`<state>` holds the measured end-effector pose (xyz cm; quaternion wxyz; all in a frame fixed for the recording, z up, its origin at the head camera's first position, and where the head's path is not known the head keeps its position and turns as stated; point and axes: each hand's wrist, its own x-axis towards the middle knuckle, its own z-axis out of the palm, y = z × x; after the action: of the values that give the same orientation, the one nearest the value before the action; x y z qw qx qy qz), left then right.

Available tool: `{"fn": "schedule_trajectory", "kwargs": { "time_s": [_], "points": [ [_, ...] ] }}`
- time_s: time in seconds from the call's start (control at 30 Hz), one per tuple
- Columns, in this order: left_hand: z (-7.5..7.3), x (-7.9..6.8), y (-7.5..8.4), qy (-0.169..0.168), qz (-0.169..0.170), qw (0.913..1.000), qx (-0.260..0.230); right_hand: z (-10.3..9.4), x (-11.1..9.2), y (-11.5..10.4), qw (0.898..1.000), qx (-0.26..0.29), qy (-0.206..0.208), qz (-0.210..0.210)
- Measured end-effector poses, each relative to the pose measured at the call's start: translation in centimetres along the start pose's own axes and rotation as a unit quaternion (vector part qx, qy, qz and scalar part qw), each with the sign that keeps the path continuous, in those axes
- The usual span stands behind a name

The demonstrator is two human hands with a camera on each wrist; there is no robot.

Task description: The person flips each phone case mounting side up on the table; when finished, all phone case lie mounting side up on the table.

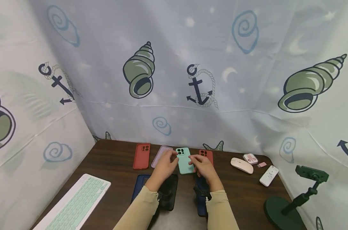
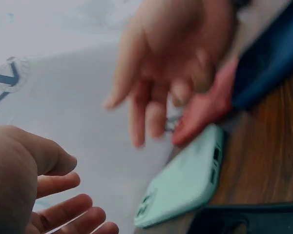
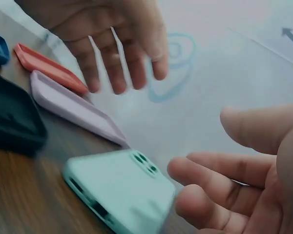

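A phone in a mint-green case (image 1: 184, 164) lies back up on the dark wooden table, its camera end toward the curtain. My left hand (image 1: 164, 167) hovers at its left side, fingers relaxed and apart from it in the right wrist view. On the other side is my right hand (image 1: 205, 168), holding nothing, its fingers loosely bent close to the case's edge; the head view does not settle whether they touch. A lilac phone case (image 3: 78, 108) lies left of the phone. Behind my right hand is a red case (image 1: 209, 154), partly hidden.
Another red case (image 1: 141, 156) lies at the back left. Blue (image 1: 139, 185), black (image 1: 171, 195) and dark blue (image 1: 201, 207) cases lie near my wrists. A keyboard (image 1: 76, 204) is at left; a mouse (image 1: 241, 165), white remote (image 1: 269, 175) and green stand (image 1: 286, 210) are at right.
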<state>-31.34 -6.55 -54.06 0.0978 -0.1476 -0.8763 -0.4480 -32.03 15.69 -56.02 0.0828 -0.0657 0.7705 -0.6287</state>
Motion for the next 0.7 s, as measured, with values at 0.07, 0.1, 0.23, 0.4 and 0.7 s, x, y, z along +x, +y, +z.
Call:
{"fn": "schedule_trajectory", "kwargs": {
  "time_s": [0.07, 0.1, 0.23, 0.4, 0.7],
  "points": [
    [0.8, 0.4, 0.0, 0.006, 0.005, 0.9998, 0.02, -0.6, 0.0, 0.3, 1.0, -0.002, 0.029, 0.006],
    [1.2, 0.5, 0.0, 0.006, 0.006, 0.9996, 0.026, -0.8, -0.1, 0.3, 0.999, -0.003, 0.038, 0.008],
    [2.5, 0.7, 0.3, 0.012, -0.009, 0.9997, 0.017, -1.1, 0.0, 0.5, 0.998, -0.012, 0.057, 0.01],
    [4.2, 0.5, -0.2, 0.039, -0.06, 0.9974, -0.012, -1.0, 0.3, 1.0, 0.996, -0.055, 0.068, 0.005],
    [5.8, -0.2, -1.9, 0.076, -0.073, 0.9942, -0.023, -0.6, 0.5, 1.5, 0.99, -0.116, 0.075, 0.015]
  ]
}}
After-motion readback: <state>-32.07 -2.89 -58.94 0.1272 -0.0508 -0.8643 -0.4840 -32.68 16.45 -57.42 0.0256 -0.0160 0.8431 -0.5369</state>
